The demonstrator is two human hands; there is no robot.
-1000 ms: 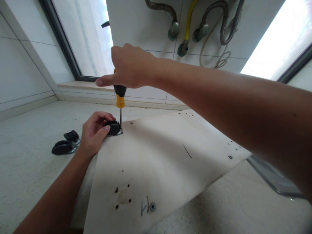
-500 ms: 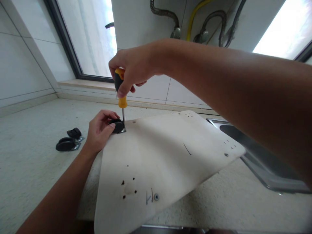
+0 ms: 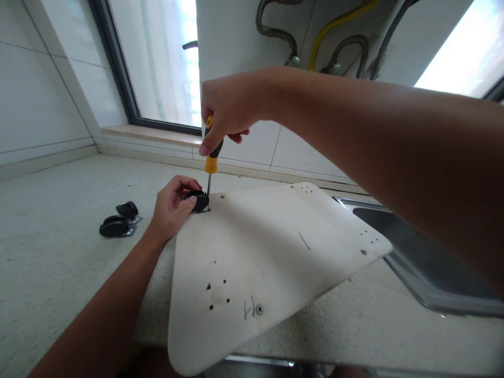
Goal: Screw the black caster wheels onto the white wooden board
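At the far left corner of a white board (image 3: 268, 247), my left hand (image 3: 173, 207) grips a black caster wheel (image 3: 199, 201) between thumb and fingers. The caster's metal plate rests against the board. My right hand (image 3: 228, 107) is wrapped round the handle of a yellow and black screwdriver (image 3: 211, 164). Its shaft points down beside the wheel, with the tip at the caster's plate; the screw itself is too small to make out. Groups of small holes mark the board's other corners, and a screw (image 3: 259, 309) sits near its front edge.
Two loose casters (image 3: 114, 226) lie on the speckled counter (image 3: 63, 273) to the left. A steel sink (image 3: 423, 294) is set into the counter at the right. Behind are a window (image 3: 157, 68), tiled wall, grey hoses and a yellow pipe (image 3: 334, 23).
The screwdriver's handle has tilted a little and my right hand has turned on it. My left hand still holds the caster in place. The whole view has shifted slightly.
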